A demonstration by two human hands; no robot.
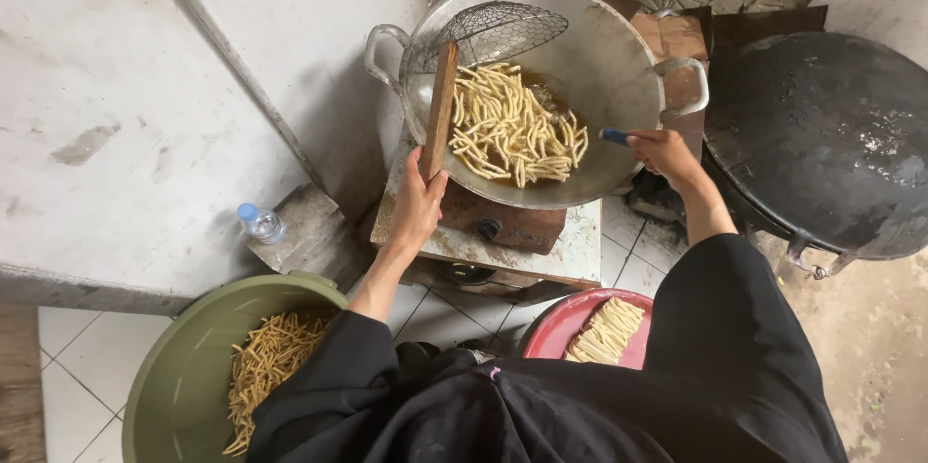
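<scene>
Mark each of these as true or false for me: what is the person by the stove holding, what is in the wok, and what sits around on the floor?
1. The left hand grips the wooden handle of a wire skimmer. True.
2. The wok holds pale strips in oil. True.
3. The right hand is empty. False: it holds a blue-handled tool that reaches into the wok.
4. The green basin is empty. False: it holds golden fried strips.
5. The red basin holds pale strips in a neat row. True.
6. The water bottle stands inside the wok. False: it lies on a ledge left of the stove.
</scene>
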